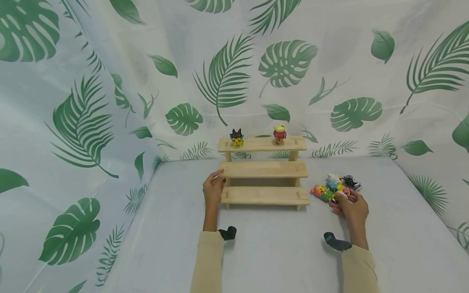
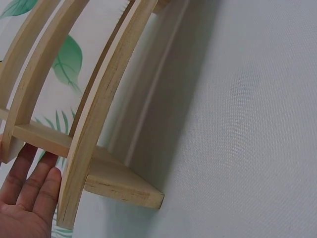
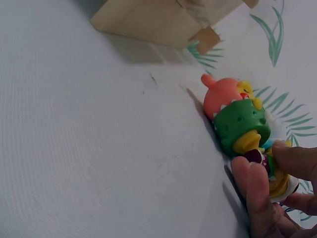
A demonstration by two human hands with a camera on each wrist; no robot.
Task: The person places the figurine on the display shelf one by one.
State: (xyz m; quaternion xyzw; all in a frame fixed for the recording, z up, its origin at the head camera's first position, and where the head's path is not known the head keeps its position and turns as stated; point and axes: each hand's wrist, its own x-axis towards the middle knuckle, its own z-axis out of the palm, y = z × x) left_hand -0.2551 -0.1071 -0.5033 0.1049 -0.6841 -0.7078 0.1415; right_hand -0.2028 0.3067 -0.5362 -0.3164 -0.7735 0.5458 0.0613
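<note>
A three-tier wooden display stand (image 1: pixel 264 169) stands on the cloth-covered surface. My left hand (image 1: pixel 213 188) holds the left end of its middle board (image 2: pixel 37 64), several fingers lying beneath the board by the side support. To the right of the stand, my right hand (image 1: pixel 352 206) pinches a small toy figurine (image 3: pixel 280 184) with yellow, white and maroon parts, between thumb and fingers. Against it lies a pink-headed figurine in green (image 3: pixel 240 121). Behind these are a white and blue figurine (image 1: pixel 334 181) and a black one (image 1: pixel 351 182).
On the top board stand a yellow figurine with black ears (image 1: pixel 237 138) at left and a red-clothed figurine with a yellow top (image 1: pixel 279 134) at right. A leaf-printed curtain (image 1: pixel 234 81) rises behind and along the sides. Black wrist straps (image 1: pixel 337 242) stick out beside both sleeves.
</note>
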